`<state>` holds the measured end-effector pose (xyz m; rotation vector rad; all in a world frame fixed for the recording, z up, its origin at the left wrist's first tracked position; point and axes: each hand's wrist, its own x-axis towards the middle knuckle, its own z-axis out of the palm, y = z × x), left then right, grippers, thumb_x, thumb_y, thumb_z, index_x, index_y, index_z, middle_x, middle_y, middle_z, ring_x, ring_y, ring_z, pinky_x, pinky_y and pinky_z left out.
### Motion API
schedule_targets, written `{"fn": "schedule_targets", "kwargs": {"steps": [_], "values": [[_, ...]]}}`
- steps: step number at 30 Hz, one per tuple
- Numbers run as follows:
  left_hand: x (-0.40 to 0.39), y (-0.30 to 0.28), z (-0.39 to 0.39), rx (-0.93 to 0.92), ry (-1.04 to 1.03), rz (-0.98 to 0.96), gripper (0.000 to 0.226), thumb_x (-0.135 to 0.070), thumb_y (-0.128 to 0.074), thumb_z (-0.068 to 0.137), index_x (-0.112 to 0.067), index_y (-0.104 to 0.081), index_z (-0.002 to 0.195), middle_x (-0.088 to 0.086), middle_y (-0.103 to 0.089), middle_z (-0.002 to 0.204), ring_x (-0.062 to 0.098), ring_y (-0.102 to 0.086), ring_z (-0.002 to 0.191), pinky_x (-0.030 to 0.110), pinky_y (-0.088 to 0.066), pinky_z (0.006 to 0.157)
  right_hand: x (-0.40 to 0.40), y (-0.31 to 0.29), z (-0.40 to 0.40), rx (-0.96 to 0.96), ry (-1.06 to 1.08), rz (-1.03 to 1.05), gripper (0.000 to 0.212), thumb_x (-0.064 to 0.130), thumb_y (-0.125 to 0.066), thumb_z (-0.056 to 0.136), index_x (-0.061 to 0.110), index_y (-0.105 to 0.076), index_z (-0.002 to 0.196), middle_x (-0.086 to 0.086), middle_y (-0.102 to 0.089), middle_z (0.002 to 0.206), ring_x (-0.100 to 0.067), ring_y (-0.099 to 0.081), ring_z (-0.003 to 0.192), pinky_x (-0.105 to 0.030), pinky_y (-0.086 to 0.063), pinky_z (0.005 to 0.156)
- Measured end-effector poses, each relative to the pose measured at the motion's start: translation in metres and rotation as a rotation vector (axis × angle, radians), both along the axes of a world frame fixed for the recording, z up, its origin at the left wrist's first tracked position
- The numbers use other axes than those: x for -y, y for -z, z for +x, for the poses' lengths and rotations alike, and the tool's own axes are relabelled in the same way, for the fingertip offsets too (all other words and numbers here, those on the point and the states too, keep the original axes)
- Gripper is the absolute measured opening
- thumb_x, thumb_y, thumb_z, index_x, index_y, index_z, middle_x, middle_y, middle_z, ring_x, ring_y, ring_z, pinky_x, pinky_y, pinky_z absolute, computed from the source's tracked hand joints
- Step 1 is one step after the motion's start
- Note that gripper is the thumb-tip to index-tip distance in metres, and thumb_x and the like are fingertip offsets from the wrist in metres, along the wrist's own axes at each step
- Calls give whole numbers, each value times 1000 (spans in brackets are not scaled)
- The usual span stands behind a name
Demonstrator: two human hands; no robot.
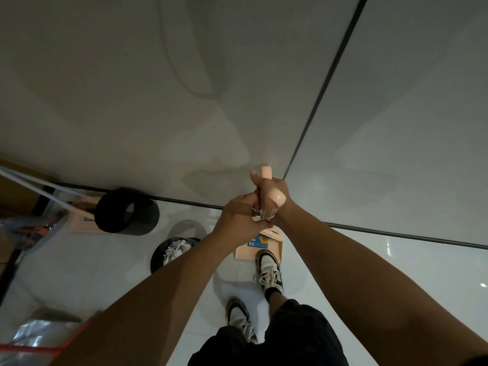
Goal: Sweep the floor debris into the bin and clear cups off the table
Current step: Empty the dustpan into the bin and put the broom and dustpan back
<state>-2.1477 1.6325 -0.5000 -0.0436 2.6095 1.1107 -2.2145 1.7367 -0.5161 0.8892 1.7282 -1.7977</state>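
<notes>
Glossy white floor tiles (396,273) meet pale wall panels (132,75) split by dark seams, seen from straight above a person standing close to the wall. Both hands meet in front of the body around two peach plastic handles. The right hand (272,191) is clenched round the handles (277,198), thumb up beside the rounded tip of one, which points up toward the wall; the other's capped end faces the camera. The left hand (237,220) closes against them from the left, fingers curled just under the right fist; exactly what it pinches is hidden. Their long axes run steeply down to the floor, where a flat peach dustpan (266,247) with a blue label stands at the toe of the right sneaker (269,270). Left of the pan, near the wall's foot, a round black bin (158,257) holds crumpled white paper. Beyond it a black cylinder (126,212) lies on its side, open end showing. Crinkled clear plastic (26,336) fills the lower left corner.
</notes>
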Motion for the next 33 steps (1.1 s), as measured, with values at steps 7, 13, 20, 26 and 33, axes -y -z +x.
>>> {"fn": "schedule_targets", "kwargs": {"steps": [7, 13, 20, 26, 33], "values": [[-6, -2, -1, 18, 34, 24, 50, -31, -91, 66, -23, -66, 108, -7, -69, 98, 14, -65, 91, 29, -54, 81, -11, -2, 4, 27, 91, -76, 47, 48, -83, 72, 8, -65, 87, 0, -64, 49, -16, -64, 43, -23, -48, 39], [-3, -8, -2, 80, 62, -29, 48, -43, -90, 64, -23, -65, 101, -9, -68, 98, 11, -65, 91, 34, -56, 83, -20, -14, 7, 26, -7, -78, 56, 60, -81, 69, 9, -66, 89, -4, -69, 70, -18, -69, 62, -33, -57, 59], [0, -27, -17, 179, 148, -98, 48, -45, -91, 60, -21, -68, 94, -5, -68, 94, 14, -66, 88, 41, -57, 81, -47, -47, 17, 14, -138, -11, 42, 53, -53, 97, 13, -62, 102, -7, -68, 94, -26, -65, 95, -42, -52, 89], [12, -37, -10, 126, 167, -126, 37, -44, -86, 71, -23, -64, 91, -6, -63, 95, 16, -61, 88, 35, -55, 79, -51, -69, 37, -69, -132, 124, 24, 25, -55, 98, 9, -67, 112, -8, -68, 100, -27, -63, 101, -44, -49, 97], [49, -75, 21, -71, 299, -243, 22, -37, -73, 83, -24, -60, 95, -2, -64, 100, 19, -59, 89, 35, -52, 82, -47, -95, 110, -106, -121, 297, 37, 4, -53, 95, 14, -62, 129, -11, -63, 120, -26, -58, 110, -38, -50, 91]]}}
